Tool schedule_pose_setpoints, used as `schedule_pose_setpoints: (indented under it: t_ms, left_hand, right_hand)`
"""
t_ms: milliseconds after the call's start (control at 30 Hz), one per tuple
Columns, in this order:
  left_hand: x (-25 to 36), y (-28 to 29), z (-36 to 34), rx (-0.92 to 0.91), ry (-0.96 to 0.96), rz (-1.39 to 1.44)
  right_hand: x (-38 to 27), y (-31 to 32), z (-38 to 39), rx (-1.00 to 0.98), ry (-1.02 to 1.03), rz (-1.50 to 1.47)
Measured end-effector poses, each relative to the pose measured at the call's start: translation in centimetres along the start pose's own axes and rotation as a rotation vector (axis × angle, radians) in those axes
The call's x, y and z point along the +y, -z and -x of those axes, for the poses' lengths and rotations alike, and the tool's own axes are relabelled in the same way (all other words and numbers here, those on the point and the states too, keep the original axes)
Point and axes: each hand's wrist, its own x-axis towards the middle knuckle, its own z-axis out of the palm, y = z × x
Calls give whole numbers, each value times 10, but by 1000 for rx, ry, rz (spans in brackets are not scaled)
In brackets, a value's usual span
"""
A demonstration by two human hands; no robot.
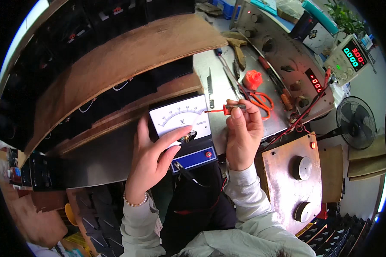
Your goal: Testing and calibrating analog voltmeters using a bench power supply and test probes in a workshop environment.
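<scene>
An analog voltmeter [176,113] with a white dial and a blue lower panel [195,160] lies tilted at the bench edge, above my lap. My left hand [150,156] holds it at its left side, with the index finger stretched across the lower dial and the thumb below. Beside that fingertip a round opening [188,137] shows metal parts inside. My right hand [244,137] pinches a small screwdriver [227,110] with a red and dark handle; its thin shaft points left, the tip at the dial's right edge. A black clip lead [186,173] is attached at the panel's lower left.
Wooden shelves [128,55] with black meter cases stand at the left. Tweezers [210,90], a red bottle [253,79] and pliers [238,49] lie on the metal bench. Right are a metal test unit [278,51], a power supply [347,60], a knobbed box [287,184] and a fan [356,122].
</scene>
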Motion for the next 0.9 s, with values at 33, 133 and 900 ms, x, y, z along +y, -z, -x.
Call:
schedule_pose_setpoints:
  t_ms: [33, 133, 900]
  left_hand:
    - [0, 0, 1, 46, 28, 42]
    - [-12, -3, 10, 154, 10, 160]
    - [-18, -8, 5, 168, 165, 393]
  right_hand:
    - [-2, -2, 0, 16, -10, -25]
    - [-32, -7, 3, 55, 37, 122]
    - [-73, 39, -87, -187, 765, 1444]
